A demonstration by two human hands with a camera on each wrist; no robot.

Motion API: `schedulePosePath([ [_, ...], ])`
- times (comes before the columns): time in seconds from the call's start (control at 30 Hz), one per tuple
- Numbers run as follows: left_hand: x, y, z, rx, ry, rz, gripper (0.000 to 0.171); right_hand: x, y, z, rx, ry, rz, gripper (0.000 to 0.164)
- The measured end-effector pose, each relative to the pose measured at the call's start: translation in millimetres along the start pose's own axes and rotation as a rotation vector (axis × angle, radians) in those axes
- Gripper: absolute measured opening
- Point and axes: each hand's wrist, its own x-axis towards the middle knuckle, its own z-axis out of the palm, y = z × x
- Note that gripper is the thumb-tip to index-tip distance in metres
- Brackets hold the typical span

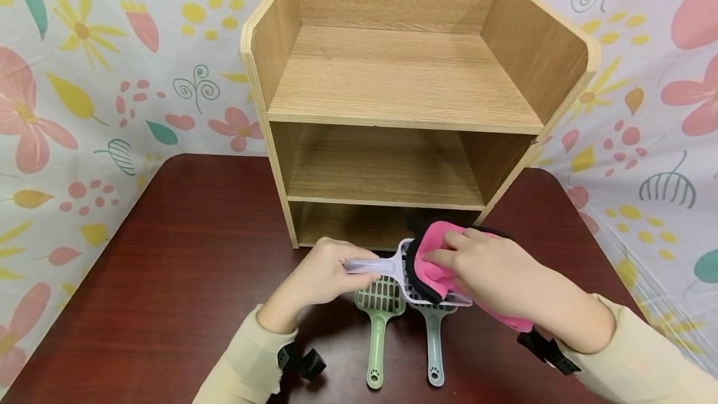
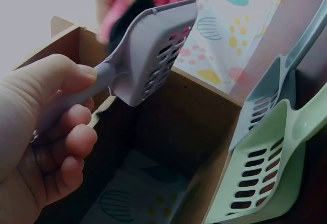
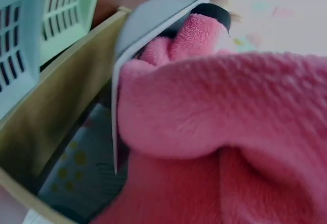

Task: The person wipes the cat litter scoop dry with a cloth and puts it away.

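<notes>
A lavender litter scoop (image 1: 386,267) is held level above the table, its handle gripped by my left hand (image 1: 331,270). In the left wrist view the thumb and curled fingers wrap the handle of that scoop (image 2: 104,75). My right hand (image 1: 493,267) grips a bunched pink cloth (image 1: 434,254) with black edging and presses it into the scoop's slotted basin. The pink cloth (image 3: 204,106) fills most of the right wrist view and hides the fingers there. Beneath lie a green litter scoop (image 1: 378,323) and a grey-blue litter scoop (image 1: 434,341), handles toward me.
A wooden shelf unit (image 1: 404,120) with three levels stands at the back of the dark red-brown table (image 1: 185,267). Behind it hangs a patterned cloth backdrop (image 1: 129,67). Each wrist wears a black strap with a small device.
</notes>
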Motion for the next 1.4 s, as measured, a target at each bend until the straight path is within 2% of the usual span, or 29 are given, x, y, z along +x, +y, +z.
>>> schedulePosePath([
  [0.13,0.7,1.9,1.3,-0.003,0.016,0.007,0.014,3,-4,-5,-0.003,0.046,-0.035,0.047],
  [0.33,0.6,2.8,-1.3,0.050,0.080,0.086,0.017,4,-7,-4,-0.041,0.091,-0.046,0.045],
  [0.47,0.2,2.5,-4.1,0.078,0.082,0.119,0.019,1,-6,-3,-0.055,0.047,-0.016,0.049],
  [0.57,0.2,1.5,-6.3,0.087,0.082,0.132,0.019,0,-4,-6,-0.052,-0.030,0.053,0.047],
  [0.7,-0.9,-1.0,-8.8,0.083,0.080,0.105,0.019,-3,2,-10,-0.051,-0.065,0.105,0.038],
  [0.77,-1.4,-1.7,-9.5,0.087,0.078,0.095,0.019,-5,4,-11,-0.052,-0.027,0.082,0.037],
  [0.87,-1.4,-0.9,-9.2,0.083,0.071,0.093,0.019,-4,2,-9,-0.079,0.066,0.000,0.046],
  [1.0,-0.8,1.9,-7.6,0.099,0.059,0.123,0.018,-1,-6,0,-0.101,0.172,-0.099,0.050],
  [1.07,-0.6,3.8,-8.2,0.114,0.068,0.142,0.019,0,-8,4,-0.091,0.205,-0.108,0.050],
  [1.13,-0.4,5.6,-10.1,0.129,0.082,0.159,0.021,-1,-8,6,-0.074,0.226,-0.101,0.049],
  [1.23,0.0,6.9,-14.7,0.138,0.098,0.163,0.022,-4,-3,6,-0.029,0.212,-0.049,0.050],
  [1.4,-1.1,5.2,-22.4,0.105,0.108,0.115,0.020,-12,12,1,0.067,0.141,0.052,0.040],
])
